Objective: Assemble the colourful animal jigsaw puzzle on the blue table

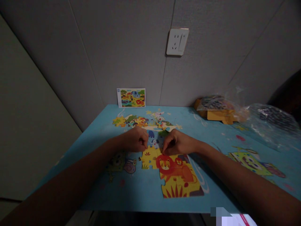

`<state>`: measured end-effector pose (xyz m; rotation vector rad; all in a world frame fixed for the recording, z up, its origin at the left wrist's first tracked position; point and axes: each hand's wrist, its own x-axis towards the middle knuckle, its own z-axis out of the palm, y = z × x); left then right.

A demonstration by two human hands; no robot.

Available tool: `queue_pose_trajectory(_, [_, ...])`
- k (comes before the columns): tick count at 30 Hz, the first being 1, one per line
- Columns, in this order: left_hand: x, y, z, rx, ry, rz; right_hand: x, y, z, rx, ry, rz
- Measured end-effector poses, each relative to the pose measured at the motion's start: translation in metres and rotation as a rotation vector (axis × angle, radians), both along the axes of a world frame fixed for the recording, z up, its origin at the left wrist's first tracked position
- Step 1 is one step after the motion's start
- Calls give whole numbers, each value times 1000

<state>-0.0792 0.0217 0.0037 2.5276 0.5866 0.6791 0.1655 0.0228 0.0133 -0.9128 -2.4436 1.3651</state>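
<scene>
A partly joined jigsaw puzzle (180, 175) with a red-maned lion and a cub on yellow lies near the table's front. My left hand (136, 139) is closed, its fingertips down at the upper edge of the yellow puzzle piece (147, 158) left of the lion. Just above the lion's mane, my right hand (177, 142) is pinched, fingertips on the puzzle's upper edge. Whatever lies under the fingertips is mostly hidden. Behind the hands, loose jigsaw pieces (138, 121) are heaped on the blue table (141, 194).
A picture card (131, 98) with the animal scene leans against the wall. At the back right are an orange box (219, 115) and a crumpled clear plastic bag (270, 122). A socket plate (177, 41) is on the wall. Cartoon figures are printed on the tabletop.
</scene>
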Motion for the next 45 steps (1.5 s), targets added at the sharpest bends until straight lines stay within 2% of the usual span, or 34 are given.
queue_pose_trajectory(5, [-2,7,-4,144,55,239,-2,0,-4,16,24,-43])
queue_pose_trajectory(10, [-6,15,-1,283,74,653,-2,1,-4,107,38,-48])
queue_pose_trajectory(14, [-9,19,-1,259,159,985,-3,1,-4,148,18,-69])
queue_pose_trajectory(16, [-9,19,-2,174,253,1074,-3,2,-4,164,13,-71])
queue_pose_trajectory(20, [-10,20,-7,56,365,1079,-3,2,-4,176,5,-71])
queue_pose_trajectory(27, [-13,26,-7,99,325,1027,-3,0,-3,186,25,-71])
queue_pose_trajectory(39, [-12,24,-4,100,290,1104,-2,1,-3,161,25,-83])
queue_pose_trajectory(45, [-8,19,0,118,224,1088,-3,2,-6,170,32,-84])
